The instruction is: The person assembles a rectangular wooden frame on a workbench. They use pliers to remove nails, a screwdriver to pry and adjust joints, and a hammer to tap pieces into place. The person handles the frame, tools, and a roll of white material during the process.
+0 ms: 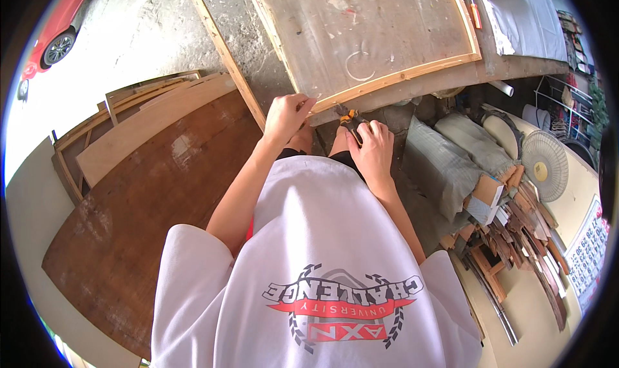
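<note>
My right hand (374, 145) is closed around a pair of pliers (351, 118) with orange and black handles. The jaws point up and left, close to the near rail of a pale wooden frame (400, 76). By that rail's left end, my left hand (288, 118) is pinched. Whatever its fingertips hold, if anything, is too small to make out. The frame lies on a worn brown tabletop (361, 19), and its left part reaches out past the table's edge. Inside the frame a thin pale loop (358, 66) rests on the tabletop.
Large brown wooden panels (161, 168) lean on my left. On my right are grey-covered bundles (445, 165), stacked wood scraps (522, 239) and a fan (545, 166). White cloth (525, 23) covers the table's right end; an orange object (476, 16) lies beside it.
</note>
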### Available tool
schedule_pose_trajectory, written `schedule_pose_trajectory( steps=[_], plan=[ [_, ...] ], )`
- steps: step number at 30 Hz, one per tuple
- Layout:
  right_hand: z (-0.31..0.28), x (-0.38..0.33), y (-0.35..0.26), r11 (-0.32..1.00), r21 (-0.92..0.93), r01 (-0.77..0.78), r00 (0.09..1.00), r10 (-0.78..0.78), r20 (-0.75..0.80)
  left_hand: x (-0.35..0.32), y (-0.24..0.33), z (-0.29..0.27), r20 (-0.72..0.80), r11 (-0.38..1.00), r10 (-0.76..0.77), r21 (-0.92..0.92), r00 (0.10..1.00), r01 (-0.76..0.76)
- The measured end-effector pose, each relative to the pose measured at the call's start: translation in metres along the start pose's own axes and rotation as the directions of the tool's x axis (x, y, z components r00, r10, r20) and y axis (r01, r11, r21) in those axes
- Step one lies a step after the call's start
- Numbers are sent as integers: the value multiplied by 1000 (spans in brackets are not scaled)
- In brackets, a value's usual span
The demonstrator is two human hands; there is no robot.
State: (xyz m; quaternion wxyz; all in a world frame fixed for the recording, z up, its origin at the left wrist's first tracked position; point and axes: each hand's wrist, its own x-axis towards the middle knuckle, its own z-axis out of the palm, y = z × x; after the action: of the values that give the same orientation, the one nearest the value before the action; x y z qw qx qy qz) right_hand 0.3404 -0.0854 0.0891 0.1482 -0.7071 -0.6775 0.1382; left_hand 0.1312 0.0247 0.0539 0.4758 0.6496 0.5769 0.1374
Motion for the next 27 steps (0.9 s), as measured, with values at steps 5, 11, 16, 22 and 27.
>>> schedule_pose_trajectory(
  steps=[5,11,16,22,27],
  plan=[
    [18,-4,-10,995,-20,-99,995,100,12,2,-5,21,30,950,230,211,973,-231],
    [24,-1,-26,976,-31,-214,977,214,8,-1,-14,31,65,950,250,178,966,-258],
    [41,-8,-26,928,246,-278,959,281,26,0,-16,35,34,956,241,162,970,-243],
    [56,-14,-7,999,-17,37,966,-40,-254,0,-20,36,-4,949,262,184,965,-257],
    [55,-10,-3,996,-63,55,987,-64,-144,0,-19,38,5,960,215,181,977,-213]
  ],
)
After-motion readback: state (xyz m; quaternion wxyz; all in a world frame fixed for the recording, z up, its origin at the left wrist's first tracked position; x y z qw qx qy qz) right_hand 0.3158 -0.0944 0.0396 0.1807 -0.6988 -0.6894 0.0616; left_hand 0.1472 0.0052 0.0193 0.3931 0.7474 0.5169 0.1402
